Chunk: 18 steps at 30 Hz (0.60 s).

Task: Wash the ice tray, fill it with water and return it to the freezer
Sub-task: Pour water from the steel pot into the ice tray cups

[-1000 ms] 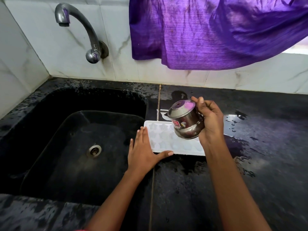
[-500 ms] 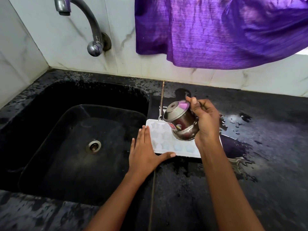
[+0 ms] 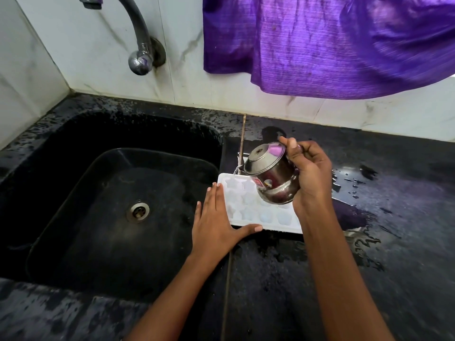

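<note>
Two hands | left hand point(image 3: 216, 222) flat, fingers spread, against ice tray point(image 3: 248, 207) edge | right hand point(image 3: 310, 175) gripping tilted steel pot point(image 3: 270, 175) above tray, beyond left fingertips

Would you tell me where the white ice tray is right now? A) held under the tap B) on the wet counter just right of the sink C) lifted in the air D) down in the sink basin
B: the ice tray lies flat on the counter beside the sink, steadied by the left hand.
</note>
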Each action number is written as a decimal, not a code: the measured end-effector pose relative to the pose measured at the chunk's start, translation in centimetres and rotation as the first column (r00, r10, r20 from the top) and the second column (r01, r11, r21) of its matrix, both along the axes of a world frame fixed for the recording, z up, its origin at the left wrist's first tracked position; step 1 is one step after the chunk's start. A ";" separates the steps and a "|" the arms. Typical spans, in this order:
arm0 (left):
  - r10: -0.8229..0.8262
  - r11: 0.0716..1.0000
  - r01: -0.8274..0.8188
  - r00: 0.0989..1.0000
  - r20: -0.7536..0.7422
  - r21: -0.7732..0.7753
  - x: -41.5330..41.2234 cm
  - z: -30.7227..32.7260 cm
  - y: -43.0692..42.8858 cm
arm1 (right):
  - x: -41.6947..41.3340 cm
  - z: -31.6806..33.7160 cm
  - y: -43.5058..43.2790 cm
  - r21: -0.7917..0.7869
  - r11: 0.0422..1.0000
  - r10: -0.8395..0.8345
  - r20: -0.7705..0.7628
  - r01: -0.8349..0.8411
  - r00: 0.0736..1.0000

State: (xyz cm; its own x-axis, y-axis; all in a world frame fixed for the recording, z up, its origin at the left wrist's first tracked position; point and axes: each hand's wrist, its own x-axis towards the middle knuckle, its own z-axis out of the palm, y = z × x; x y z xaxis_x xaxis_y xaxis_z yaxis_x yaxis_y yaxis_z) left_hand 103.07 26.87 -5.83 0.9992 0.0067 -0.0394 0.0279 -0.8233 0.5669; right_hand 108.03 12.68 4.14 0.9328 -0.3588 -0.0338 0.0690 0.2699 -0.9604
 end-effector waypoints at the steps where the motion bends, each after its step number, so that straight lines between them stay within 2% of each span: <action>1: 0.000 1.000 0.000 1.000 0.000 0.000 0.0 0.0 0.0 | 0.0 0.0 0.0 0.001 1.000 0.002 0.000 -0.002 1.000; 13: -0.001 1.000 0.001 1.000 0.000 -0.004 -0.1 0.0 0.0 | 0.0 0.1 0.0 0.008 1.000 0.010 0.011 -0.010 1.000; 18: -0.003 1.000 0.003 1.000 -0.002 -0.008 0.0 0.0 0.0 | -0.2 0.1 -0.5 0.161 0.987 -0.001 0.026 -0.003 1.000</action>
